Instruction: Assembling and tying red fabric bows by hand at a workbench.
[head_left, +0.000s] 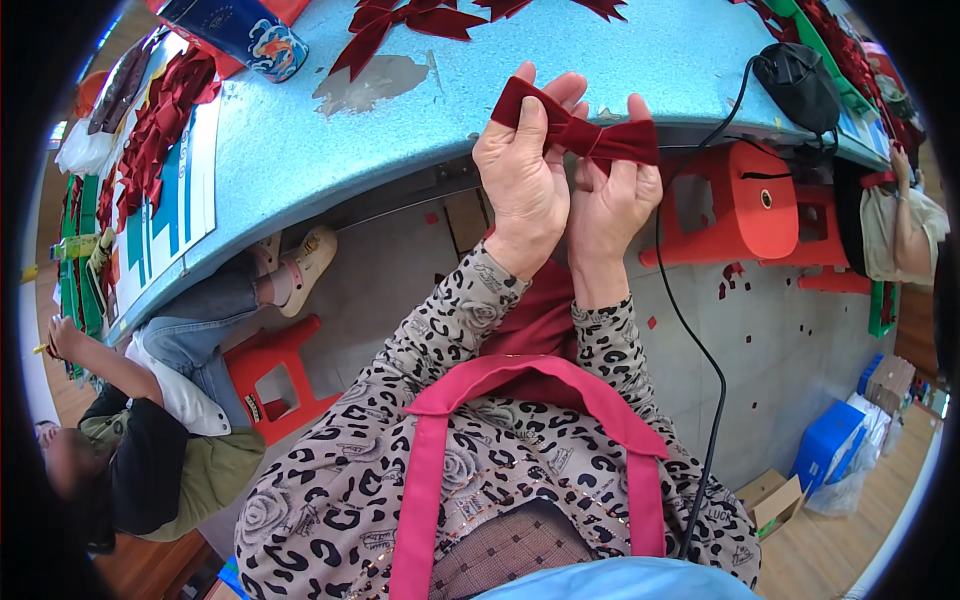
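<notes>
A dark red velvet bow (pixel 577 132) is stretched between my two hands, just over the near edge of the blue table (pixel 400 130). My left hand (pixel 522 170) pinches its left loop, with the thumb lying on the front. Under the right loop, my right hand (pixel 615 195) grips the fabric, one finger rising behind it. The fingers behind the velvet are partly hidden. On the table beyond my hands lie more red bows (pixel 412 22), some cut off by the upper edge of the view.
A dark blue cup (pixel 262 45) and a heap of red bows (pixel 165 125) are at the left. A black pouch (pixel 797 85) with a cord sits at the right. Red stools (pixel 735 205) stand below. Co-workers sit left (pixel 180 430) and right (pixel 905 210).
</notes>
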